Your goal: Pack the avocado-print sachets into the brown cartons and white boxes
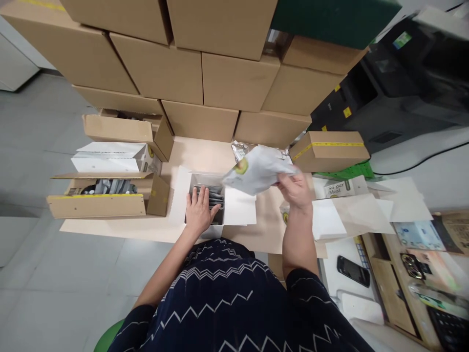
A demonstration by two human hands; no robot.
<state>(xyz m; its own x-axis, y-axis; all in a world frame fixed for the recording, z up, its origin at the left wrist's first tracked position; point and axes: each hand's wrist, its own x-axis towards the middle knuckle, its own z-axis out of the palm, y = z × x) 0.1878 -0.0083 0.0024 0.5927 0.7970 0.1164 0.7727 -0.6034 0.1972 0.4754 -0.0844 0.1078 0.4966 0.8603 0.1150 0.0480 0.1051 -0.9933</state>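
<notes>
My left hand (200,211) rests with spread fingers on dark grey packets (216,199) that stand in a row inside a small white box (240,211). The box's flaps are folded outward. In my right hand (295,189) is a light grey pouch (261,168) with an avocado picture, gripped by its right end. The pouch hangs tilted above the box's right flap and looks slightly blurred. Behind it a silver pouch (240,150) lies on the table, partly hidden.
Stacked cardboard boxes (170,73) wall off the table's (190,151) back. At left stand an open carton of packets (97,206), a white box (110,161) and another carton (117,128). White open boxes (344,188), a taped carton (329,154) and a phone (353,271) are on the right.
</notes>
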